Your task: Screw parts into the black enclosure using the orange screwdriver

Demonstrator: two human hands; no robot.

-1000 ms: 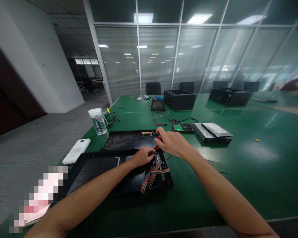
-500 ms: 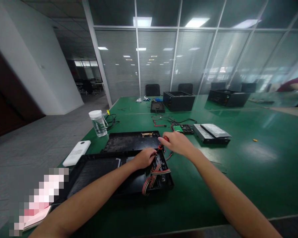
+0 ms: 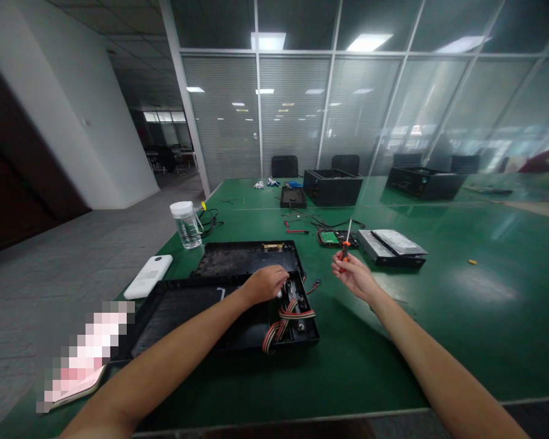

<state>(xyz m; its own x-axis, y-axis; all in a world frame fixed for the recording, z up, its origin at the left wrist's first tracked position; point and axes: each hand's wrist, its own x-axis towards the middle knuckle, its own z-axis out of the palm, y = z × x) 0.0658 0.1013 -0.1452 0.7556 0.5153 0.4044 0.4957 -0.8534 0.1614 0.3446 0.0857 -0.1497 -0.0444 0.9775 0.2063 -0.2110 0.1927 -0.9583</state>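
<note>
My right hand [image 3: 355, 277] grips a screwdriver [image 3: 346, 249] by its orange and black handle, its metal shaft pointing up, over the table to the right of a black case panel [image 3: 178, 314]. My left hand [image 3: 266, 284] is closed above the panel's right end, fingertips pinched together. Whatever those fingers hold, if anything, is too small to make out. Just below them, striped ribbon cables [image 3: 281, 326] loop over metal parts at that end. Behind lies a second black panel [image 3: 238, 259] with a gold-coloured strip on it.
A bottle [image 3: 186, 227], white power bank [image 3: 148, 277] and pink booklet [image 3: 80, 384] line the left side. A green circuit board [image 3: 330, 238] and a flat drive [image 3: 391, 249] lie farther back. Black computer cases [image 3: 333, 188] stand behind them. Another person's arm shows far right.
My right hand has moved right, away from the panel's end, and the screwdriver now points up. My left hand stays near the panel's right end, slightly higher.
</note>
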